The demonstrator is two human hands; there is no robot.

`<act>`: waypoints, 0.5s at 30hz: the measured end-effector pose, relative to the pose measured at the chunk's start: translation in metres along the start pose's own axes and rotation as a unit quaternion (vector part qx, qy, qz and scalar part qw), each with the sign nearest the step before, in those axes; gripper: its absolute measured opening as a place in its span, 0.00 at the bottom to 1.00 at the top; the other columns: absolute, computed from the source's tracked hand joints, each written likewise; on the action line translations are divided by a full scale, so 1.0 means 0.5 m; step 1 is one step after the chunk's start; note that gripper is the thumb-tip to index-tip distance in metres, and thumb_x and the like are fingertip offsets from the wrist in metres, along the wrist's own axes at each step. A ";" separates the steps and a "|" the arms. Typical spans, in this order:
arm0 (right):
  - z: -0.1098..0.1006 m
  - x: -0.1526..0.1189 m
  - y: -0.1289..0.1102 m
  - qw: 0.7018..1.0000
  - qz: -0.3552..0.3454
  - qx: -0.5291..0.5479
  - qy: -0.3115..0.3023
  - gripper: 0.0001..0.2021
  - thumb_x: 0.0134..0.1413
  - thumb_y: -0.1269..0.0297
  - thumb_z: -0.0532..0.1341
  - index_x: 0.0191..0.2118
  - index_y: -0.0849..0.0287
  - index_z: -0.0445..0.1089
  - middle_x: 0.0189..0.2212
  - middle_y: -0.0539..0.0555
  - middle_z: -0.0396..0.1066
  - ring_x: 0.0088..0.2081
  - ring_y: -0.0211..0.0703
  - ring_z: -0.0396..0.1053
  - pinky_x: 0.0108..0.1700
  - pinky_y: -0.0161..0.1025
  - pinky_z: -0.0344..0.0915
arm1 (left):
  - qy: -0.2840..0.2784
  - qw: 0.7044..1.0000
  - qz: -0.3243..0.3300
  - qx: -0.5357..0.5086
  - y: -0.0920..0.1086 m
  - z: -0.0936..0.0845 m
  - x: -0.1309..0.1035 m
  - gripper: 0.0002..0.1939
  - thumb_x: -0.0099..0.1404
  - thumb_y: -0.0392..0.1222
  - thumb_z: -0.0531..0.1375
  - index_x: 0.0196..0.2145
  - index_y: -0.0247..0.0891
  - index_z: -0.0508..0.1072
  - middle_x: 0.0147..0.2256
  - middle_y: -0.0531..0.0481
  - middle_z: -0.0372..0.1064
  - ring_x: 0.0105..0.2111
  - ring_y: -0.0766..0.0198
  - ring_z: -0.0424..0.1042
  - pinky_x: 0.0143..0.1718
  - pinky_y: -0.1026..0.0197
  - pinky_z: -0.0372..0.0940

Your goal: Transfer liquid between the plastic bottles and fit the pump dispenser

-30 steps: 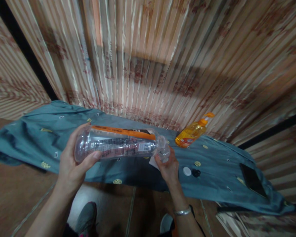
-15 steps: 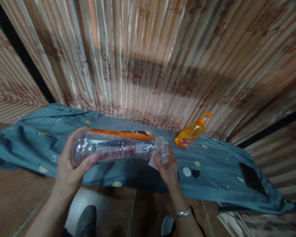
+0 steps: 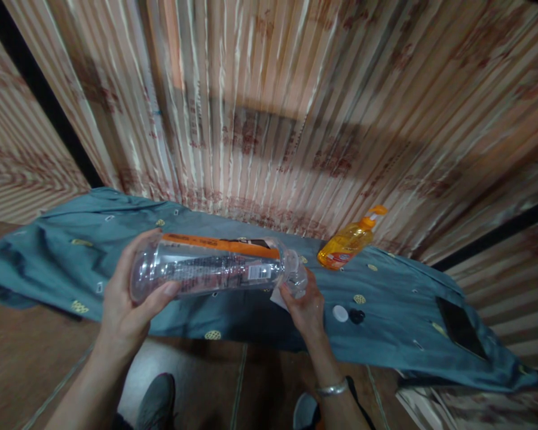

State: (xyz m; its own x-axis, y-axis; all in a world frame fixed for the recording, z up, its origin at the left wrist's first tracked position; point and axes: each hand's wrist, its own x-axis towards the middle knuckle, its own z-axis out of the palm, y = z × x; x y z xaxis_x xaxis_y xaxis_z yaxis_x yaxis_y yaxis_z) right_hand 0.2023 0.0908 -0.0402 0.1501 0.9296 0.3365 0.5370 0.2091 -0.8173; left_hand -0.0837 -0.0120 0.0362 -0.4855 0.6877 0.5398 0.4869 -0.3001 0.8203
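A large clear plastic bottle with an orange band and a barcode label lies sideways in the air above the cloth-covered table. My left hand is wrapped round its base end, thumb in front. At the mouth end, my right hand pinches a small clear plastic piece against the bottle's neck; its exact shape is hard to make out. Something white shows beside the right fingers. On the cloth to the right lie a white cap and a small black part.
An orange pump bottle is at the back of the teal tablecloth. A dark flat phone-like object lies at the right. Pleated curtain rises behind the table; shoes show below.
The small clear piece in my right hand has shifted slightly against the bottle's neck. My left hand keeps its hold, and the view has moved very slightly.
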 end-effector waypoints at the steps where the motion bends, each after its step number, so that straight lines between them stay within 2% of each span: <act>1: 0.000 0.000 0.001 1.000 0.002 0.000 0.000 0.33 0.45 0.48 0.64 0.56 0.60 0.69 0.48 0.62 0.79 0.49 0.60 0.77 0.51 0.56 0.72 | -0.001 1.000 -0.009 -0.011 0.000 -0.001 0.000 0.40 0.54 0.61 0.67 0.62 0.47 0.68 0.55 0.46 0.71 0.52 0.47 0.72 0.49 0.52 0.67; 3: 0.001 -0.001 0.002 1.000 0.003 -0.001 0.001 0.33 0.45 0.47 0.64 0.56 0.60 0.69 0.48 0.62 0.79 0.49 0.61 0.77 0.52 0.56 0.72 | -0.005 0.999 -0.031 -0.041 -0.001 -0.004 -0.001 0.41 0.52 0.59 0.69 0.62 0.47 0.68 0.56 0.46 0.71 0.53 0.46 0.71 0.52 0.51 0.66; 7: 0.000 -0.003 0.001 1.000 -0.002 -0.003 -0.004 0.33 0.46 0.48 0.64 0.56 0.61 0.69 0.48 0.64 0.78 0.49 0.62 0.77 0.52 0.55 0.72 | -0.009 0.998 -0.034 -0.047 -0.002 -0.009 -0.002 0.40 0.53 0.58 0.69 0.62 0.47 0.68 0.57 0.45 0.70 0.55 0.44 0.71 0.54 0.48 0.65; 15: 0.000 -0.003 0.007 1.000 -0.013 -0.007 0.000 0.33 0.46 0.48 0.64 0.57 0.62 0.68 0.48 0.64 0.78 0.49 0.61 0.77 0.52 0.55 0.72 | -0.006 0.999 -0.028 -0.041 0.001 -0.009 0.001 0.40 0.52 0.57 0.70 0.61 0.48 0.69 0.56 0.46 0.71 0.52 0.47 0.72 0.50 0.51 0.66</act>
State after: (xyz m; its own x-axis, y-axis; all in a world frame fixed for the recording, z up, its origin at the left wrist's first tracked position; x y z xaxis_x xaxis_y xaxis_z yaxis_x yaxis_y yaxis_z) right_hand 0.2039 0.0903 -0.0434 0.1353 0.9242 0.3572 0.5517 0.2292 -0.8019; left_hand -0.0869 -0.0148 0.0374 -0.5006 0.7131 0.4908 0.3986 -0.3134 0.8619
